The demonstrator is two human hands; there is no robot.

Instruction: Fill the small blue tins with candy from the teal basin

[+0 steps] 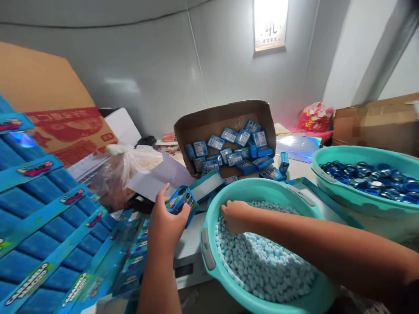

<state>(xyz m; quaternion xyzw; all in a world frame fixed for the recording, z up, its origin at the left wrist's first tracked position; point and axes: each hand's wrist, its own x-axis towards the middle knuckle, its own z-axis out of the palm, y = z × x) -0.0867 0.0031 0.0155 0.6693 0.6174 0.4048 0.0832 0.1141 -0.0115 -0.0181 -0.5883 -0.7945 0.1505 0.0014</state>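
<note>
My left hand (170,218) is closed around a small blue printed box (182,201), thumb on one side and fingers on the other. To its right stands a turquoise basin (209,231) with many small pale-blue candies (262,266) in it. My right hand (237,216) reaches into the basin from the right and sits low at its left side, against the candies. Its fingers are curled, and their tips are hidden, so whatever they hold does not show.
Behind the basin, a tilted cardboard box (225,111) holds several small blue boxes (242,138). A second turquoise basin (360,196) with blue-and-silver lids is at right. Blue packages (22,205) are stacked at left beside a clear plastic bag (114,174).
</note>
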